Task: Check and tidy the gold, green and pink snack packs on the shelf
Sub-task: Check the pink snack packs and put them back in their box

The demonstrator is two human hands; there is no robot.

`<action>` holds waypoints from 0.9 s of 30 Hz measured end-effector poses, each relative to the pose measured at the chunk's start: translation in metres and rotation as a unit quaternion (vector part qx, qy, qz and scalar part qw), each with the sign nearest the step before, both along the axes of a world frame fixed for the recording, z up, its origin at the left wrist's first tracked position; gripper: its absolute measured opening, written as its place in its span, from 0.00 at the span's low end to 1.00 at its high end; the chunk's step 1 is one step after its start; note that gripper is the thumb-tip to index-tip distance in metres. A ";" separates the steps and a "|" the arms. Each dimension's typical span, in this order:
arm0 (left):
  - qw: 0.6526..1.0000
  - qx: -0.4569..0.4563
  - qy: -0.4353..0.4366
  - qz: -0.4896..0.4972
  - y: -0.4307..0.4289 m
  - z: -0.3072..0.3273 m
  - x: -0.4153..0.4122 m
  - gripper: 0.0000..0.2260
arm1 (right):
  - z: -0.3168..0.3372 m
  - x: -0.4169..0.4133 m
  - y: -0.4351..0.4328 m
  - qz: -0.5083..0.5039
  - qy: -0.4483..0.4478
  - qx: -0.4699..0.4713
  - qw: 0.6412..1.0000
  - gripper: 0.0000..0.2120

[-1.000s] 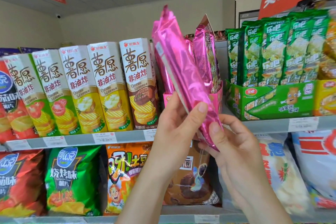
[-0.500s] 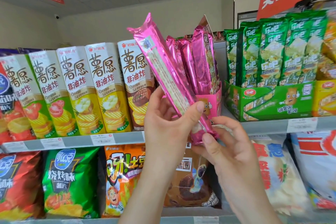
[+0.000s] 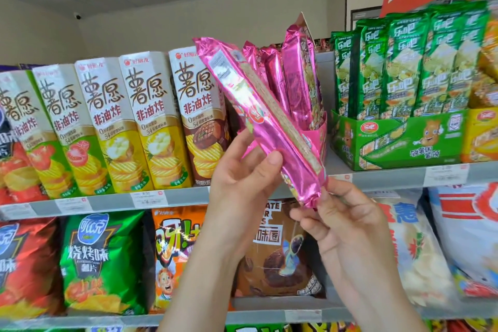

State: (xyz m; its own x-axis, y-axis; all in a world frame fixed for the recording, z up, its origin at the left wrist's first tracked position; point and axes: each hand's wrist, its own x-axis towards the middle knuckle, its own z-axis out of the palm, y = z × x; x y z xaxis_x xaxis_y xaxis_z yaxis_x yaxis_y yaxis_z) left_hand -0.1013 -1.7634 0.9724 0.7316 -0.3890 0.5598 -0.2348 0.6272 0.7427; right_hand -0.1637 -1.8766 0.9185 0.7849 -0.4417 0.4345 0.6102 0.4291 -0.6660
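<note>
Along the upper shelf (image 3: 107, 201), green snack packs (image 3: 404, 67) are standing just right of upright pink packs (image 3: 296, 81). In front of these, one pink pack (image 3: 253, 105) is leaning leftward, the left hand (image 3: 242, 178) gripping its lower half while the right hand (image 3: 347, 226) is pinching its bottom seal.

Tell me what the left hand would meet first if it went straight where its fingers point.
Probably the pink display box behind the held pink pack; the left hand points up-right, though depth is unclear.
</note>
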 end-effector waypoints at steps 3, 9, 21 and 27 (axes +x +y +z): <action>0.996 0.005 -0.025 0.086 -0.004 -0.002 -0.002 0.27 | -0.002 -0.001 0.000 -0.017 0.015 -0.043 0.999 0.04; 0.977 -0.006 -0.082 0.195 -0.009 0.001 -0.001 0.22 | 0.003 -0.005 0.001 -0.059 0.027 -0.151 0.986 0.24; 0.977 0.056 -0.081 0.189 -0.013 -0.010 0.001 0.23 | 0.001 -0.008 0.004 -0.040 0.038 -0.097 0.994 0.24; 0.979 0.099 -0.111 0.141 -0.008 -0.005 0.001 0.15 | 0.002 -0.010 0.003 -0.034 0.045 -0.077 0.995 0.23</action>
State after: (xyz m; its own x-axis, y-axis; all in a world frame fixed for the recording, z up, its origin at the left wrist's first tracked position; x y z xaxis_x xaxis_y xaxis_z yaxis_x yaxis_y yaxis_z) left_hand -0.1004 -1.7716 0.9670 0.6936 -0.3072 0.6515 -0.5474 0.3631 0.7540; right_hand -0.1739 -1.8737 0.9205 0.7944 -0.4289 0.4301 0.5689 0.2771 -0.7743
